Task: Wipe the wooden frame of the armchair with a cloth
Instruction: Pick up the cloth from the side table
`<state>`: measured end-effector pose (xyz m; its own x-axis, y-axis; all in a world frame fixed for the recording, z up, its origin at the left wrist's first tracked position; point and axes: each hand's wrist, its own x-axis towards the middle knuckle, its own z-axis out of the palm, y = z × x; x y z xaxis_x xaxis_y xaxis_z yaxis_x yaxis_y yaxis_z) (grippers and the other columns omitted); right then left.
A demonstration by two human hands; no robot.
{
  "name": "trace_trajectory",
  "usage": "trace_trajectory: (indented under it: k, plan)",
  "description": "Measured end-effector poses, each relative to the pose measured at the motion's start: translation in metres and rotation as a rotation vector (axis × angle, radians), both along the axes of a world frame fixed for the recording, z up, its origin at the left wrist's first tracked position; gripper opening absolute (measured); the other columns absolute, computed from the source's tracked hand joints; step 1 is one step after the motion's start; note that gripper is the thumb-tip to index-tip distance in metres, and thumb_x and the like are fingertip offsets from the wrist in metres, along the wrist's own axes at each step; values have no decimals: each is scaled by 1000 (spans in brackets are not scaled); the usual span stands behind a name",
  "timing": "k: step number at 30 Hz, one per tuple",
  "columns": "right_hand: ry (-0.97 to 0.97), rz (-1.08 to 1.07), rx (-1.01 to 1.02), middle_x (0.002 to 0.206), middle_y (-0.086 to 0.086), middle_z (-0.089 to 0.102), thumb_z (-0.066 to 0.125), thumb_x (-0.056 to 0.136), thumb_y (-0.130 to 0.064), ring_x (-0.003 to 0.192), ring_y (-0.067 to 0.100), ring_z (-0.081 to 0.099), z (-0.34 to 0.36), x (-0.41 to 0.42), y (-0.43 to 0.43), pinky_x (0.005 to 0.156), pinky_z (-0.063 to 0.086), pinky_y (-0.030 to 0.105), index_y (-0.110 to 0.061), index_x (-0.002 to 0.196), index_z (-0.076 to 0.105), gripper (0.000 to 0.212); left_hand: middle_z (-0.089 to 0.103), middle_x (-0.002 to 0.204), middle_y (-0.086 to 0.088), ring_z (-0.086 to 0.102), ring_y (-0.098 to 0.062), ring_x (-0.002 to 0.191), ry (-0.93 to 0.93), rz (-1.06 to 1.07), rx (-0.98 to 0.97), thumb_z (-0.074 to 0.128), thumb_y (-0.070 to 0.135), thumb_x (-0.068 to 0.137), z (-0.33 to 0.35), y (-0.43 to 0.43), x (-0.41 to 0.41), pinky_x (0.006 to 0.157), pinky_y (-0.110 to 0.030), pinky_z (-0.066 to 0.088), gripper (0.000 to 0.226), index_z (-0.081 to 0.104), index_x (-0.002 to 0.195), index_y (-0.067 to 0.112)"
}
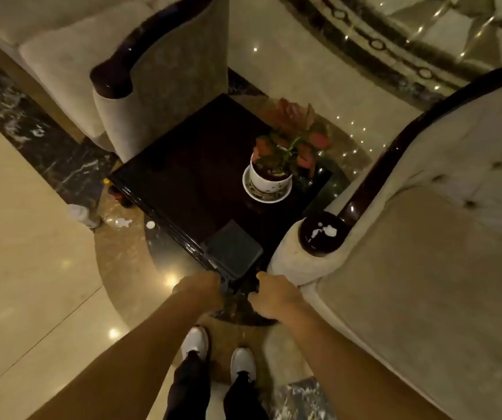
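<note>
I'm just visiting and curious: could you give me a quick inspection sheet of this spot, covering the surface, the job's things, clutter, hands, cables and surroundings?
Surface: dark glossy square side table, between two armchairs.
Job's things: folded grey cloth on the table's near corner; beige armchair with dark wooden arm trim, white spot on its rounded end.
Clutter: red-leaved plant in a white pot on a saucer; pale object on the floor, too blurred to identify.
Hands: left hand and right hand at the cloth's near edge; grip unclear.
Cables: nothing seen.
Surroundings: polished marble floor; second armchair.
</note>
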<state>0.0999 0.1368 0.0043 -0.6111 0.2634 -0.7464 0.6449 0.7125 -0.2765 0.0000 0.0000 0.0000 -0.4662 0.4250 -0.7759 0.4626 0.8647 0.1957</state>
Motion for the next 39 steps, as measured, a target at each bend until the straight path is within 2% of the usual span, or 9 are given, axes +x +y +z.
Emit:
trace_trajectory:
  k: [5,9,13,18,23,29,33,35,39]
  plan:
    - [19,-208,7,141,14,54,50,99,-41,124,34,54,-100,-43,13,94,49,41,-16,150,35,58,53,129,-9,54,-35,116,149,49,79,60,36,84,-98,39,-40,87,-44,50,50,43,130,25]
    - [255,-685,-94,154,13,37,61,97,-32,135,29,46,-169,-75,16,105,43,35,-15,154,27,69,42,142,-15,44,-40,123,395,122,243,54,37,90,-165,59,-73,93,-49,47,66,25,146,18]
    - [325,-904,-22,158,13,28,64,95,-29,137,32,43,-217,-96,11,106,42,37,-14,158,15,81,32,153,-17,37,-42,135,313,210,159,50,51,92,-208,68,-87,105,-54,38,87,0,154,15]
    - [213,-1171,-96,129,18,62,73,89,-25,115,34,61,-235,-104,13,94,52,41,-10,133,51,52,56,131,-17,50,-40,122,242,287,114,50,52,92,-224,68,-99,101,-52,41,60,41,132,7]
    - [442,-1048,-89,89,1,61,69,89,-25,79,17,56,-172,-72,4,74,49,29,-25,87,53,16,64,66,0,64,-22,66,19,451,490,55,33,97,-194,80,-77,55,-32,44,28,59,73,20]
    - [895,-1130,67,100,-5,62,65,89,-27,87,7,62,-39,11,43,73,48,20,-42,98,56,20,71,88,15,66,2,80,-296,544,960,49,43,94,-84,119,-37,64,-9,50,15,64,96,41]
    - [993,-1046,359,117,-13,55,65,91,-16,105,-6,54,0,31,101,86,42,4,-52,108,55,41,71,87,7,68,-8,79,-321,399,1070,55,38,95,-36,168,-15,68,-27,58,11,65,96,36]
    - [956,-945,495,130,-3,47,62,93,-19,113,2,51,-3,26,126,97,42,12,-40,126,54,39,69,94,4,66,-14,88,-193,369,1076,59,31,93,-28,195,-11,79,-40,57,12,65,103,26]
    - [719,-410,628,158,16,33,38,101,-38,147,35,26,-41,-3,136,119,26,49,-16,147,44,51,59,122,-2,59,-15,107,-59,392,1029,58,11,88,-45,204,-12,96,-36,51,39,57,126,19]
